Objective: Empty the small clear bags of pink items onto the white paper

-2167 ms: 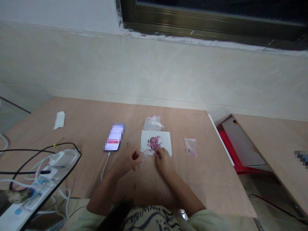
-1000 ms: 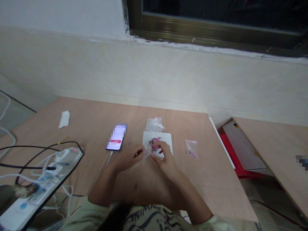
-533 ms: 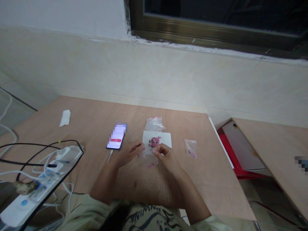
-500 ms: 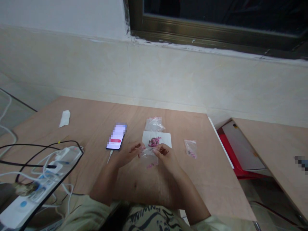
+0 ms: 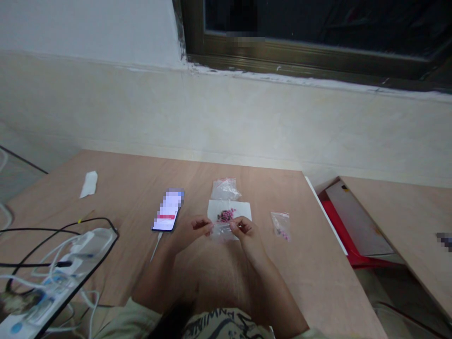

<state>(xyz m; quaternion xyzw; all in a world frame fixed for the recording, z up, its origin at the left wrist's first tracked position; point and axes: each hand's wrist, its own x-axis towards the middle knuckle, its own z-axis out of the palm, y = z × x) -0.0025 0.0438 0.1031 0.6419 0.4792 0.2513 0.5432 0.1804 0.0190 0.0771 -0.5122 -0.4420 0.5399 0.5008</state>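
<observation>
My left hand (image 5: 192,230) and my right hand (image 5: 246,231) pinch the opposite sides of a small clear plastic bag (image 5: 222,230), holding it just above the near edge of a white sheet of paper (image 5: 233,207). A heap of small pink beads or pills (image 5: 226,215) lies on the paper, just beyond my fingers. A crumpled clear plastic bag (image 5: 225,190) lies behind the paper. To the right stands apart a small clear bag (image 5: 281,226) holding a few pink pieces. Whether the held bag contains any pieces is too hard to tell.
A phone (image 5: 167,212) on a white cable lies left of my hands on the wooden table (image 5: 303,263). Farther left are a white tissue (image 5: 89,184) and a power strip (image 5: 90,247) tangled with cables. A red object (image 5: 339,223) and another board (image 5: 399,221) lie beyond the right edge.
My hands have drawn the held bag taut and level between them. The pink pieces seen earlier on the table below it no longer show. The view has tilted slightly.
</observation>
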